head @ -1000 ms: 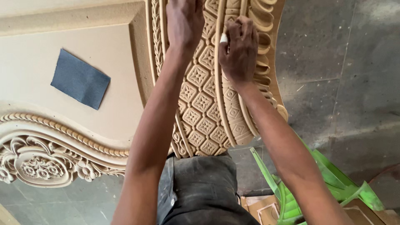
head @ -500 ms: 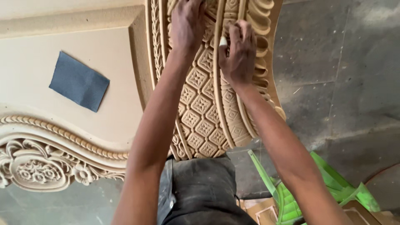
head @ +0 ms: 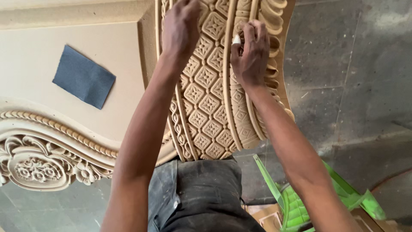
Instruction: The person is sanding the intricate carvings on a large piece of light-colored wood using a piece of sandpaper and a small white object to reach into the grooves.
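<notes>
Compared with a second back, our right hand (head: 251,53) has slid a bit lower along the curved rib of the carved wood panel (head: 210,103), fingers pinched tight on a small white scrap (head: 236,39), so the rubbing is creeping down that band. Our left hand (head: 180,28) hasn't really shifted, fingers bent and pressed flat on the diamond pattern near the top. Room-wise, the panel's scalloped right edge sits just beside the right hand, with bare grey floor (head: 356,86) beyond. A blue sandpaper sheet (head: 83,76) lies well apart on the flat board (head: 38,56), and a green plastic chair (head: 300,202) sits under our right forearm.
</notes>
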